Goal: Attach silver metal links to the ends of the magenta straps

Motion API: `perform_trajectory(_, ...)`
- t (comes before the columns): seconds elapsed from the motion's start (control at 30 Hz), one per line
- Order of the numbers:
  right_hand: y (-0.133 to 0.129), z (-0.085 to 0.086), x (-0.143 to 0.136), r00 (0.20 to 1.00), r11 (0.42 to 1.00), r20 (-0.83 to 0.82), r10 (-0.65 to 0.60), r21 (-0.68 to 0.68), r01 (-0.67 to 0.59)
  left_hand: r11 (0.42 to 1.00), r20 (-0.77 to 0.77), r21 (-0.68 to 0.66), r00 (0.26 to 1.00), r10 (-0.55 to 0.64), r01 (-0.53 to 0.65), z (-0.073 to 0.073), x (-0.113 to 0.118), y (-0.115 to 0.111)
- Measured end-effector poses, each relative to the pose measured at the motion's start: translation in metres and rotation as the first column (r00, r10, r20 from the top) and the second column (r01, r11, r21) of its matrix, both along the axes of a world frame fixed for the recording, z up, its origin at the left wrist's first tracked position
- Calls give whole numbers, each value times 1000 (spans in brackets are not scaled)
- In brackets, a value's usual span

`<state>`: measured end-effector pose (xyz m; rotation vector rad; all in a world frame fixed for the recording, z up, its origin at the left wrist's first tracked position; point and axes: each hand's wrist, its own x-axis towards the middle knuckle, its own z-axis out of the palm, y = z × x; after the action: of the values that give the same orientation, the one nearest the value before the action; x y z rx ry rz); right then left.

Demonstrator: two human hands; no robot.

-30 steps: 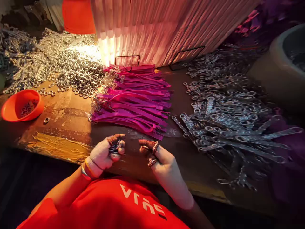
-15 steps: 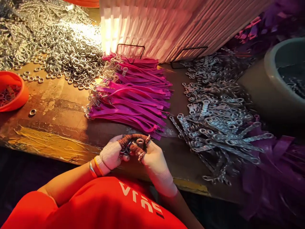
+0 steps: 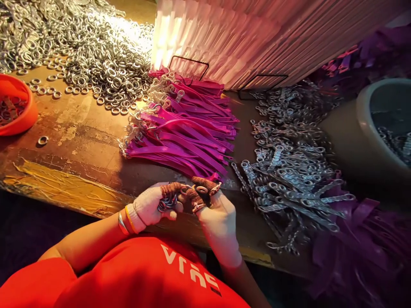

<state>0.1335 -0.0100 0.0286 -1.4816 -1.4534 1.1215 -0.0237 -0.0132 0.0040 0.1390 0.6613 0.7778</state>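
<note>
Both hands wear white gloves with brown fingertip covers, close together over the table's front edge. My left hand is curled around several metal rings. Pinched between thumb and forefinger of my right hand is one metal ring. The fingertips of the two hands nearly meet. Just beyond them lies a bundle of magenta straps with metal loops at their left ends.
A big heap of rings covers the back left, near an orange bowl. A loose ring lies on the wooden table. Twisted metal pieces and a grey bucket are right, ribbed sheeting behind.
My hands have moved slightly apart, and the ring in my right hand shows more clearly. The rings in my left hand are more exposed. The camera view has shifted a little.
</note>
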Motion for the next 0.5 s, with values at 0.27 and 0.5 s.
perform_trajectory(0.27,2,-5,6,755,901,627,191,193,-389,936,-553,273,832,-37,223,23,-8,-1)
perform_trajectory(0.5,15,21,12,221,662,843,490,-195,-724,829,-698,271,693,-180,489,21,-18,1)
